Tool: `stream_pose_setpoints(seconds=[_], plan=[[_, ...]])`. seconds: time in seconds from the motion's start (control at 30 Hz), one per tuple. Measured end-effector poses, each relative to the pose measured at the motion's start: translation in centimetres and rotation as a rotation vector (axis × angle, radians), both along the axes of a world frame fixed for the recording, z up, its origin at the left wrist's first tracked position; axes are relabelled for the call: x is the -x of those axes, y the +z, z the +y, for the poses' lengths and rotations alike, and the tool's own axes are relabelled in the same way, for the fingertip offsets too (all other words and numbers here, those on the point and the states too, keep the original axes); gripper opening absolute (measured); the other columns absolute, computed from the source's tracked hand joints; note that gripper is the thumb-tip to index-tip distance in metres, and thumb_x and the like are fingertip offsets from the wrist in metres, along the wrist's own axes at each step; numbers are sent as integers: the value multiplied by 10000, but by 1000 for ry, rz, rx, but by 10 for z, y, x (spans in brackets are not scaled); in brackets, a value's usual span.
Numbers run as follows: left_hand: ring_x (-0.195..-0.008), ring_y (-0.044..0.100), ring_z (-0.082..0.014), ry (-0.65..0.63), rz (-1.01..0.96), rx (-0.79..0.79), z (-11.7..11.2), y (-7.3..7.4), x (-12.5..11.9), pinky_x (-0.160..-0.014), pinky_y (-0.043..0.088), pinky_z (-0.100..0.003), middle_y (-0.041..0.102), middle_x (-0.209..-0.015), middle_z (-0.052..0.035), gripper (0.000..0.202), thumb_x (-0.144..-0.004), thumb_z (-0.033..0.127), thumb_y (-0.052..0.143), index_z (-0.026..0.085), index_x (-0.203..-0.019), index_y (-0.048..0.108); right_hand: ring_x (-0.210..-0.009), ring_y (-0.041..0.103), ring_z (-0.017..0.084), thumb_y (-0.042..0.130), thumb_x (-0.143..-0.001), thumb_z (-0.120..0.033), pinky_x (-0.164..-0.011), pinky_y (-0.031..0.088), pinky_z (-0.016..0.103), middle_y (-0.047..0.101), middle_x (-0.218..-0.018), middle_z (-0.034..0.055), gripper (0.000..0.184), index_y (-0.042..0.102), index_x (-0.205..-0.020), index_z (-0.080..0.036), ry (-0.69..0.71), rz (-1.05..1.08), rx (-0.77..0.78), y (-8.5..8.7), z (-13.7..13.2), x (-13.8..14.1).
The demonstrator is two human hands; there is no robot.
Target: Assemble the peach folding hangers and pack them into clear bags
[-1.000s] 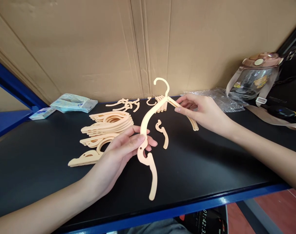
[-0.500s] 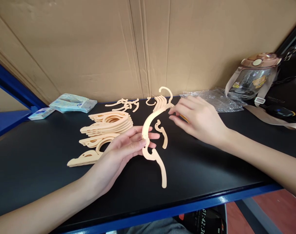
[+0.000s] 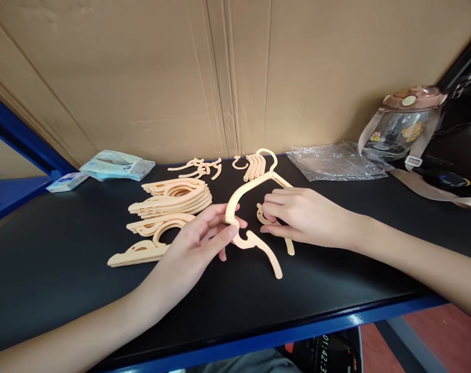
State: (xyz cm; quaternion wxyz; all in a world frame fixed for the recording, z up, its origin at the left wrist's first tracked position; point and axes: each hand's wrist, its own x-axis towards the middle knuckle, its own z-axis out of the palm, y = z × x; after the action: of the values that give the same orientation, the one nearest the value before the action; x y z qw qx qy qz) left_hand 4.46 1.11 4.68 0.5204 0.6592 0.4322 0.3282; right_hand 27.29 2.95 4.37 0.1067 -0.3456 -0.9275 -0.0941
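My left hand (image 3: 204, 235) pinches a cream plastic folding clothes hanger (image 3: 246, 189) at one joint, thumb on top. The hanger is held up with its hook (image 3: 273, 155) pointing away from me, and a curved lower arm (image 3: 272, 259) hangs toward the front. My right hand (image 3: 293, 212) is closed over a loose hanger arm (image 3: 290, 246) of the same cream plastic. Its notched end shows at the fingertips and its other end below the hand; the middle is hidden. The hanger's far shoulder partly disappears behind my right hand.
Stacked folded hangers (image 3: 169, 199) lie at left on the black tabletop (image 3: 220, 305). Loose cream parts (image 3: 200, 168) and a row of arms (image 3: 254, 167) sit at the back. Tissue packs (image 3: 117, 165), clear plastic wrap (image 3: 336, 160) and a strapped water bottle (image 3: 402, 124) stand near the cardboard wall.
My right hand has left the hanger's hook area and come down onto the loose arm, which has shifted right. The hanger in my left hand has turned, opening its far shoulder to the right.
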Motion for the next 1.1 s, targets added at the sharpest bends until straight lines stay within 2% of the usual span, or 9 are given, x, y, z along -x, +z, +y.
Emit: stream_pose_setpoints(seconds=[0.13,0.33,0.47,0.63,0.77,0.87,0.93,1.03,1.1], plan=[[-717,541,-113,-19,46,-23,-1,-1,0,-620,484,-209,646,-1007,-22,299,-891,384,593,210,-1134,573,-777,577,194,566,-917,-403,-697,414,323,628,-837,39,260,642,-904,-155,-49,-3,-11,-4,2,1],[-822,578,-144,-29,67,-35,0,-2,0,-642,496,-226,632,-1053,-36,275,-900,378,568,212,-1120,564,-782,600,192,479,-948,-189,-730,438,329,655,-845,50,180,640,-1020,-151,-20,29,17,-5,2,0],[-847,589,-166,-16,62,-54,0,-1,-1,-648,502,-257,620,-1084,-51,234,-900,368,563,207,-1070,565,-765,591,194,511,-899,-134,-729,435,331,645,-812,41,178,618,-1040,-145,21,32,31,-3,-1,1],[-873,590,-178,-11,35,-51,2,-4,-1,-661,509,-277,611,-1100,-57,241,-881,355,584,210,-1066,531,-691,548,170,498,-863,-94,-660,420,291,611,-786,28,203,553,-1051,-149,7,73,48,-3,-5,4],[-867,594,-173,-4,79,-68,1,-10,0,-640,496,-270,591,-1065,-45,357,-893,325,553,234,-1214,427,-661,512,164,485,-829,-68,-619,403,281,580,-765,22,198,512,-1003,-157,-15,72,46,-3,-6,5],[-817,587,-157,-18,216,-193,-3,-12,3,-625,475,-260,578,-1012,-17,507,-910,307,522,278,-1362,296,-690,505,168,474,-795,-49,-594,394,270,574,-786,30,204,483,-962,-167,-43,93,55,-3,-5,6],[-745,566,-144,-42,369,-334,-6,-11,5,-608,444,-253,572,-938,10,515,-926,312,504,316,-1394,291,-727,504,172,467,-770,-37,-584,389,261,575,-816,39,215,459,-930,-181,-56,121,65,-3,-5,6],[-653,531,-126,-93,574,-514,-9,-9,6,-590,398,-251,564,-878,29,354,-946,322,472,343,-1299,460,-735,501,163,460,-735,-25,-575,383,250,571,-863,47,243,424,-904,-197,-75,160,94,-1,-7,7],[-633,530,-121,-111,643,-568,-10,-9,6,-583,384,-250,579,-902,27,266,-945,331,466,324,-1195,556,-706,498,152,467,-732,-38,-571,379,245,558,-839,30,247,404,-902,-206,-98,186,150,1,-8,6]])
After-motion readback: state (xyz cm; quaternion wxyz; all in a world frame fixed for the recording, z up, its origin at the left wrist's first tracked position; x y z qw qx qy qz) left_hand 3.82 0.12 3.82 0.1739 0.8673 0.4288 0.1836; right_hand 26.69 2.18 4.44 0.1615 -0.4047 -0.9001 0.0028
